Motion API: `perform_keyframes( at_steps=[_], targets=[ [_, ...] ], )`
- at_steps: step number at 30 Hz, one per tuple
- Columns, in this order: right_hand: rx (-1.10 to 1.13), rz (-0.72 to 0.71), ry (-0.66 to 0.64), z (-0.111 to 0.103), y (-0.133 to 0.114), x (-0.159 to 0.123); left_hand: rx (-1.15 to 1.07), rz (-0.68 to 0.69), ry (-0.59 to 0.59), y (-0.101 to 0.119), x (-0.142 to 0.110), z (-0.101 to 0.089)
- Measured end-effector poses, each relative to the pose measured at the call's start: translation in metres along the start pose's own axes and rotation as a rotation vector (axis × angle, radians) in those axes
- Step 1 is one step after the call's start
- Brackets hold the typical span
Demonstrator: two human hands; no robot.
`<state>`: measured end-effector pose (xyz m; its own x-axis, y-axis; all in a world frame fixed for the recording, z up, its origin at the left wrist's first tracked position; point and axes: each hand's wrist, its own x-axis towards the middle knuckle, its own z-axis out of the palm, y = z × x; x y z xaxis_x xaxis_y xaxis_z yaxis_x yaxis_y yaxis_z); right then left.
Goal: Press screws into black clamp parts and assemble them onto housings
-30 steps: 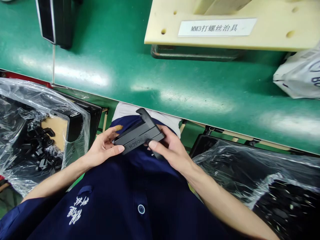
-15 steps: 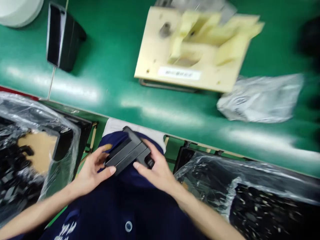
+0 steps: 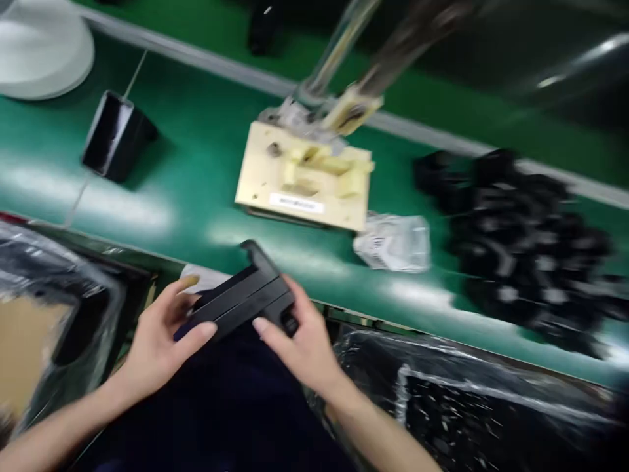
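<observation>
A black moulded plastic part (image 3: 240,298) with a raised tab at its far end is held over my lap, just below the near edge of the green table (image 3: 196,164). My left hand (image 3: 160,341) grips its left end between thumb and fingers. My right hand (image 3: 299,344) grips its right end, thumb on top. The picture is blurred by motion.
A cream jig block (image 3: 304,177) with a white label sits mid-table, a small clear bag (image 3: 393,242) beside it. A pile of black parts (image 3: 521,236) lies at the right. A black box (image 3: 113,134) and white disc (image 3: 44,49) stand far left. Plastic-lined bins (image 3: 466,400) flank my lap.
The view has swung up and back, bringing in the far table edge and the pile of black parts. Both hands still hold the black part, now slightly closer to the table's edge.
</observation>
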<state>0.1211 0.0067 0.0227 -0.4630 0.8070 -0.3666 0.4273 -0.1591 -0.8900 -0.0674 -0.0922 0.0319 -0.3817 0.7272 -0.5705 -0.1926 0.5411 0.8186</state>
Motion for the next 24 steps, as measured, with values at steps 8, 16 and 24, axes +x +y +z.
perform_keyframes(
  at_steps=[8, 16, 24],
  targets=[
    [0.000, -0.013, 0.082, -0.001, -0.004, 0.011, -0.153, 0.061, -0.085, 0.007, 0.019, 0.012],
    [-0.042, -0.009, 0.087, 0.003, -0.004, 0.016, -0.132, 0.029, -0.028, 0.009, 0.024, 0.020],
    [0.021, 0.010, 0.085, -0.008, -0.006, 0.018, -0.068, 0.116, -0.107, 0.011, 0.023, 0.006]
  ],
)
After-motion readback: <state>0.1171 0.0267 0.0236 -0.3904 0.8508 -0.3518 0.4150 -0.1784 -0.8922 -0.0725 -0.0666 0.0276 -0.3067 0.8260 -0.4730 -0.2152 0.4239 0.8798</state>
